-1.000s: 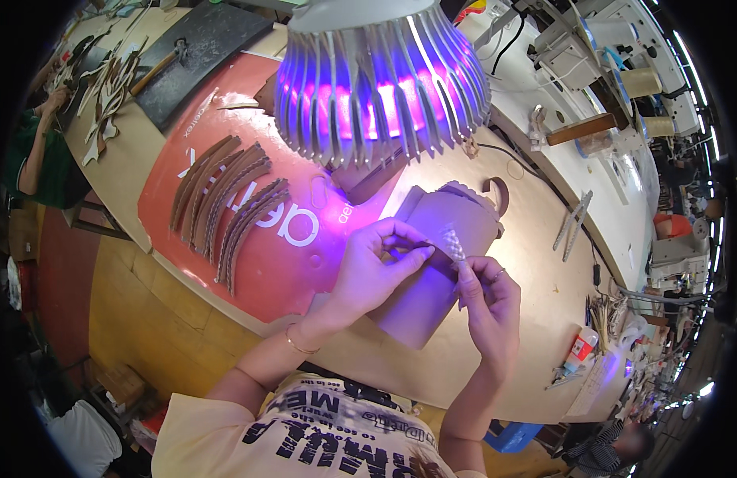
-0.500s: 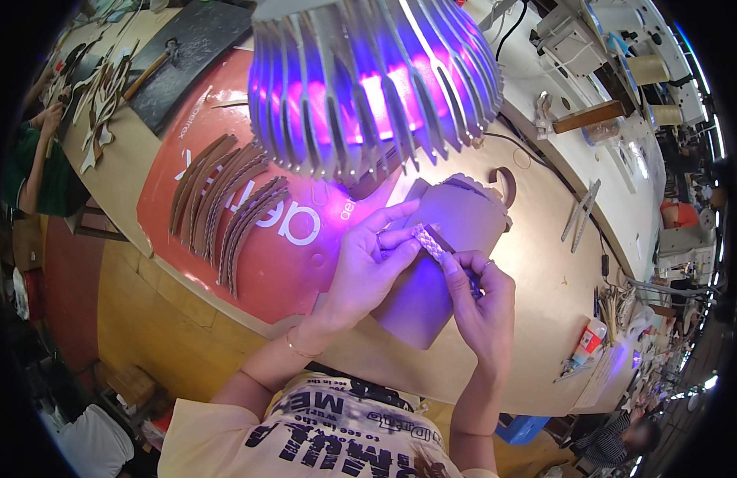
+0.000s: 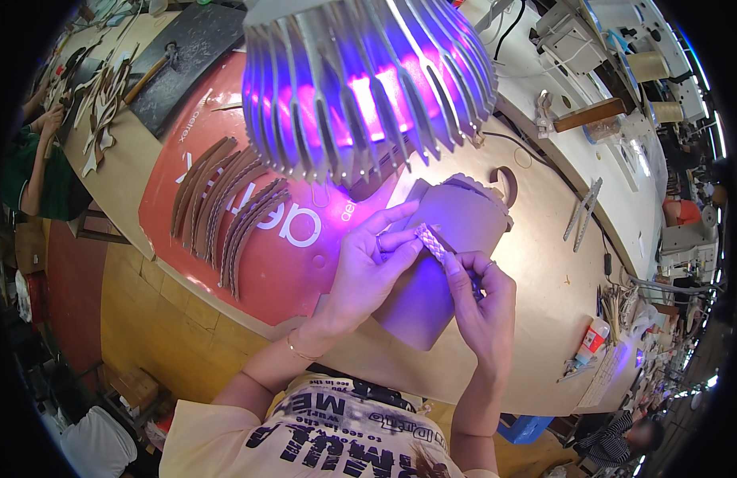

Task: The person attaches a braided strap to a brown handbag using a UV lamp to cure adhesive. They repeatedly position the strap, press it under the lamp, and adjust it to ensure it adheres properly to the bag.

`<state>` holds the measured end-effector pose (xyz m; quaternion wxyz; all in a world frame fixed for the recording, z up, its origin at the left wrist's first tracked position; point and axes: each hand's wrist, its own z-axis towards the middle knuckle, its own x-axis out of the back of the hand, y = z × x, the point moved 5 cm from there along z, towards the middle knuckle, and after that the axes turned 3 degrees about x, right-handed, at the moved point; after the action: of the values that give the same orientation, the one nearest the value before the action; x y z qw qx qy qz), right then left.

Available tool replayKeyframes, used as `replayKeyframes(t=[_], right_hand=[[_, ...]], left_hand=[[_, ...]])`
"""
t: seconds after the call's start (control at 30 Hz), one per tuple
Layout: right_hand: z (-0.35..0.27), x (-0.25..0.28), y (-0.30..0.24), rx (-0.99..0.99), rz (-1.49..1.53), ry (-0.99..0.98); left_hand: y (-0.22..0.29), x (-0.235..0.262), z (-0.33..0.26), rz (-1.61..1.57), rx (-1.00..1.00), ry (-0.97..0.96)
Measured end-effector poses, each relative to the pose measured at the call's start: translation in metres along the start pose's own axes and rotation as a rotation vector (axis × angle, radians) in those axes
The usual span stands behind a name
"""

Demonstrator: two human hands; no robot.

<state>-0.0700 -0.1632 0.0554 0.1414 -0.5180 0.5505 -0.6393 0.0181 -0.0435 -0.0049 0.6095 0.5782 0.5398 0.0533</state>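
Note:
A short braided strip point(image 3: 432, 243), lit violet, is stretched between my two hands. My left hand point(image 3: 364, 269) pinches its upper end between thumb and forefinger. The lower end is gripped by my right hand point(image 3: 485, 307), with the thumb laid along the braid and the other fingers curled under. Below the strip lies a brown leather-like panel point(image 3: 420, 315), partly covered by my hands. Just above my hands hangs a finned metal lamp point(image 3: 368, 95) glowing violet.
Several curved brown strips point(image 3: 229, 209), some with braided edges, lie on a red sheet point(image 3: 284, 275) at left. A hammer point(image 3: 149, 76) rests on a black slab. At right are metal rulers point(image 3: 582, 213) and a bottle point(image 3: 593, 338). Another person's arm point(image 3: 37, 163) shows far left.
My hands and the braided strip stay almost in place. The whole view has shifted very slightly; the grip looks the same.

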Motion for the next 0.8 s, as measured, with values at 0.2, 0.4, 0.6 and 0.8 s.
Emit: replayKeyframes(t=[0.2,0.4,0.6,0.8], right_hand=[[0.000,0.001,0.001,-0.016,0.004,-0.005],[0.001,0.001,0.002,-0.010,0.020,0.010],[0.005,0.000,0.002,-0.026,-0.039,0.042],[0.004,-0.001,-0.001,-0.053,-0.125,0.024]], left_hand=[[0.003,-0.001,-0.001,0.001,0.002,-0.009],[0.008,0.002,0.000,0.034,-0.023,-0.010],[0.004,0.007,0.009,0.089,-0.001,0.043],[-0.002,0.009,0.014,-0.001,0.032,0.068]])
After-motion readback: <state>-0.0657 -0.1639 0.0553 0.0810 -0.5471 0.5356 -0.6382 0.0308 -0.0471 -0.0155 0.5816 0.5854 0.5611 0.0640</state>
